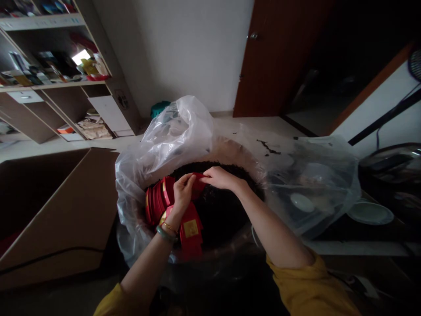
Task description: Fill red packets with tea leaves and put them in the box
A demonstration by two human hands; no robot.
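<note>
Left hand (183,191) and right hand (219,177) pinch a red packet (198,186) above the basket (232,151); red stack (155,202) leans inside its left side (loose-looking), so a wrist bump could topple it.

Both hands meet at one packet (198,179), above the loose material (226,210) in a container (240,151). Left of the grip, a row of packets (157,199) lies on that material; more packets (191,230) lie before the grip, nearer the person. Plastic sheeting (130,180) drapes over the container's left and far sides. Further left is a cardboard box (69,210), with a shelf unit (42,22) beyond it. Behind the grip, across the floor, are a wall (190,52) and, to its right, a door (276,57). Well right of the grip lie a plastic bag (329,175) and, beside it, a dish (370,213).
</note>
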